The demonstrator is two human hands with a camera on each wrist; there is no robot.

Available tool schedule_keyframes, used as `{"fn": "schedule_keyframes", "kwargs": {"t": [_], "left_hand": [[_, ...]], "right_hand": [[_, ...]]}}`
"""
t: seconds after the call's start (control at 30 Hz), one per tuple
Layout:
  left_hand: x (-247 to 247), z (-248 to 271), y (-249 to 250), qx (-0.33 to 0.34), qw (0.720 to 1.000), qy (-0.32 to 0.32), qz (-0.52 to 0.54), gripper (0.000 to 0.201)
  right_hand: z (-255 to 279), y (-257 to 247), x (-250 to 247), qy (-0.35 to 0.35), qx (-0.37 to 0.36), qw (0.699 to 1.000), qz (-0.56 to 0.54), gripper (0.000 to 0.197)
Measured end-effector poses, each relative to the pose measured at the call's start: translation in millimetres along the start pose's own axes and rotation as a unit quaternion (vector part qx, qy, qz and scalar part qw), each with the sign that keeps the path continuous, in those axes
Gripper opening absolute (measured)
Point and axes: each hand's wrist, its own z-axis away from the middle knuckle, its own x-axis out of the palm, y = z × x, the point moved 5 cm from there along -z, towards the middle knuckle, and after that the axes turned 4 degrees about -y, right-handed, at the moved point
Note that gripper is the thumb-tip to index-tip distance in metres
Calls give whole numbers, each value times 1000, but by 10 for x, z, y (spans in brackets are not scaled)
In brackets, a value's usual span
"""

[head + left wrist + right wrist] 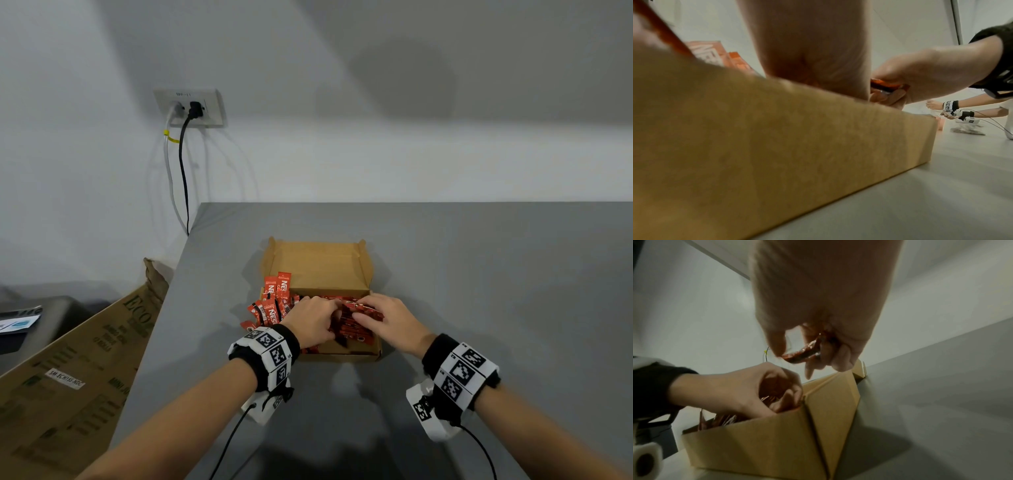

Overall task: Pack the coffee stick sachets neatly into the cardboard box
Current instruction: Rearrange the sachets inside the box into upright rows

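An open cardboard box (346,354) sits on the grey table with its lid (318,267) folded back. Red coffee stick sachets (352,329) lie flat inside it, and a loose heap of sachets (272,305) leans over its left wall. My left hand (313,320) reaches into the box with fingers curled among the sachets (766,400). My right hand (383,317) hovers over the box's right part and pinches a red sachet (801,353) between thumb and fingers; the same sachet (885,86) shows in the left wrist view.
The grey table (479,274) stretches to the right and toward me. Its left edge drops off beside a large brown carton (68,377). A wall socket with two cables (188,109) is behind. Another person's hands (949,110) work far off.
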Motion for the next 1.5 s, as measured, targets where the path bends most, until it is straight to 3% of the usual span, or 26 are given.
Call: {"fn": "schedule_keyframes", "kwargs": {"t": [0.1, 0.23, 0.4, 0.53, 0.63, 0.73, 0.8, 0.97, 1.23, 1.5], "left_hand": [[-16, 3, 11, 0, 1000, -3, 4, 27], [-6, 9, -4, 0, 1000, -5, 15, 19], [-6, 11, -6, 2, 1000, -4, 12, 19], [0, 2, -14, -2, 1000, -9, 9, 20], [0, 6, -12, -4, 1000, -7, 16, 20], [-12, 10, 3, -5, 1000, -12, 19, 20], [-15, 6, 2, -6, 1000, -19, 21, 20], [-14, 8, 9, -7, 1000, -21, 11, 27], [-27, 10, 8, -5, 1000, -14, 25, 18], [-24, 6, 2, -5, 999, -11, 29, 19]], "right_hand": [[-12, 22, 17, 6, 0, 1000, -26, 28], [-4, 6, 7, 16, 13, 999, -41, 8], [35, -7, -91, 123, -17, 992, 2, 25], [36, 22, -117, 166, -44, 985, 35, 15], [49, 12, -179, 193, -23, 981, -18, 21], [49, -12, -177, 169, -2, 979, -115, 30], [56, -51, -156, 149, -17, 983, -109, 39], [60, -38, -84, 93, -10, 991, -98, 32], [61, 68, -204, 191, 28, 981, -4, 7], [91, 80, -188, 159, 63, 975, -142, 17]]}}
